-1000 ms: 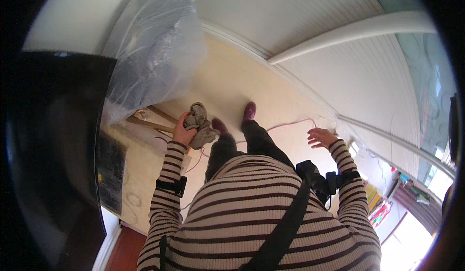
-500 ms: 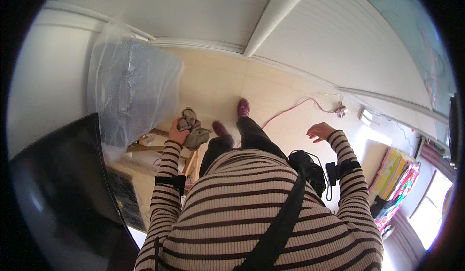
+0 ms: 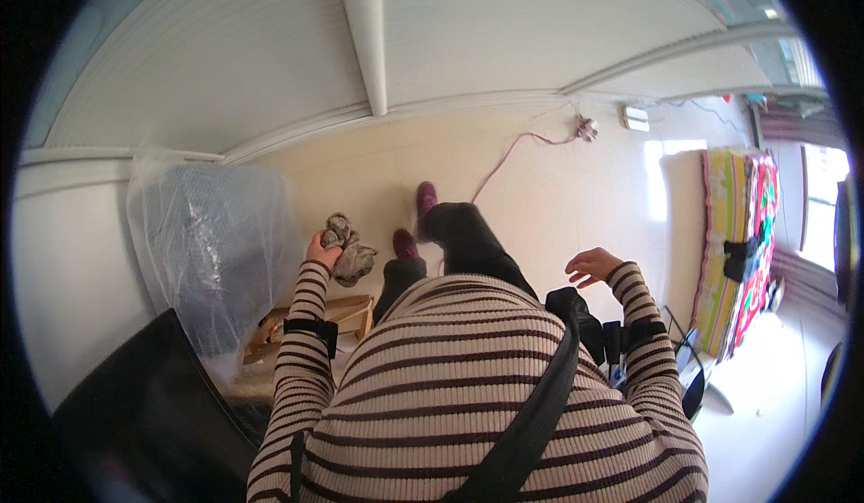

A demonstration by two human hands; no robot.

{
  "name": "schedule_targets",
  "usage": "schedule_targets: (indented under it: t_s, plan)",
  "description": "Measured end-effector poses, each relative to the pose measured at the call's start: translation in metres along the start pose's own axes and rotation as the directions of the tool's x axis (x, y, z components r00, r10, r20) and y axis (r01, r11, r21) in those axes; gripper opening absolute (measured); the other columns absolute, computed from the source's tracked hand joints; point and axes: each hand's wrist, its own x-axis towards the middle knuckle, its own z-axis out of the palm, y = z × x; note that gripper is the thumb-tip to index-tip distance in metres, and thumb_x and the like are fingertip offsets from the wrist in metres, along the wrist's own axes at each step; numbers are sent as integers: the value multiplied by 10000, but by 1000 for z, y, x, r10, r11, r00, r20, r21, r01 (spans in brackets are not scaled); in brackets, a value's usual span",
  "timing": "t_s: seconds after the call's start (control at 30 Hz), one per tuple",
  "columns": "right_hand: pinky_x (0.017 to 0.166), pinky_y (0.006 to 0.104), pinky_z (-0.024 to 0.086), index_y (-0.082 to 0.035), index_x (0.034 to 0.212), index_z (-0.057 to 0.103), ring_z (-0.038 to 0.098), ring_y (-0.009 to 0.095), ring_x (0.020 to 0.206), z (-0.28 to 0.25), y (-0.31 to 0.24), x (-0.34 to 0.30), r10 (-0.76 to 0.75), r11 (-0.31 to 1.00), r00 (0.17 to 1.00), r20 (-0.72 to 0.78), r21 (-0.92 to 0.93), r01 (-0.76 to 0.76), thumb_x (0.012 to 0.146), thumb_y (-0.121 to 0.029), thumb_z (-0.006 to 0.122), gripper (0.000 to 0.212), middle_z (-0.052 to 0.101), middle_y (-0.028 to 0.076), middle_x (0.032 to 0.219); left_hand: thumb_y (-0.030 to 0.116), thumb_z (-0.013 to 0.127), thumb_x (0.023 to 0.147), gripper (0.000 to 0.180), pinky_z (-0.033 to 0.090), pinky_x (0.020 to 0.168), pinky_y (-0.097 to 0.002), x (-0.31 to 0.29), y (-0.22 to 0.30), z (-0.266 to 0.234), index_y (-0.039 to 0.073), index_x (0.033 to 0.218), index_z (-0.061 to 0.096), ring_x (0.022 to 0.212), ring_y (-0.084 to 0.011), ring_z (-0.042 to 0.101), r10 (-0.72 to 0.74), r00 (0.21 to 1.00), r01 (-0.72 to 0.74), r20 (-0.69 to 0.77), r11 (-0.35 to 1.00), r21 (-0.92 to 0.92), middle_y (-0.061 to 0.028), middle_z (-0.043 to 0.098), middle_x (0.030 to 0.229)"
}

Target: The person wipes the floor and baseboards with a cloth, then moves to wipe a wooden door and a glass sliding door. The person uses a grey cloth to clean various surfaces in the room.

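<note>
One crumpled grey-brown cloth (image 3: 351, 260) is gripped in a person's left hand (image 3: 322, 254), the fingers clamped on its bunched folds, left of centre above the pale floor (image 3: 558, 197). The right hand (image 3: 594, 267) hovers over the floor at right, well apart from the left, its fingers parted and loosely bent. Striped sleeves (image 3: 306, 377) carry black bands (image 3: 306, 327), and a black strap (image 3: 531, 413) crosses the striped top (image 3: 405, 368). Maroon shoes (image 3: 426, 199) and dark trousers (image 3: 468, 242) show between the hands. At left, clear plastic wrap (image 3: 211, 242) covers a bulky shape; near it are a wooden frame (image 3: 356, 305) and, nearer still, a glossy black panel (image 3: 148, 404). White ribbed panels (image 3: 468, 35) line the far side. On the floor, a pink cord (image 3: 523, 136) runs from beside the legs toward the far right, its end just beside a small white box (image 3: 635, 119). Brightly coloured bedding (image 3: 738, 242) fills the right, with a sunlit window (image 3: 823, 197) beyond it
</note>
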Motion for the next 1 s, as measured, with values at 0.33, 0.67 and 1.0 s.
schedule_targets:
  t_s: [0.33,0.67,1.0]
  plan:
    - [722,320,521,-4,1034,543,588,191,865,-11,33,-18,-202,977,973,-112,53,209,837,-175,520,262,579,96,987,126,568,721,623,443,816,-415,4,22,21,83,1282,300,1026,-297,476,14,999,-17,36,998,66,-159,411,1231]
    - [698,294,508,17,1091,489,584,192,846,-154,5,2,-495,839,768,-406,5,543,850,-148,480,292,568,127,970,126,565,714,552,438,837,-374,20,52,66,63,1230,380,1024,-295,483,-53,994,30,-96,973,-229,-163,452,1187]
    - [713,286,484,-12,1175,405,534,171,868,-422,-71,93,-692,300,65,-719,-204,932,847,-165,491,372,516,94,1035,293,435,862,465,426,870,-403,-67,230,196,27,1239,368,1043,-284,477,18,996,69,84,404,-912,-145,465,1185]
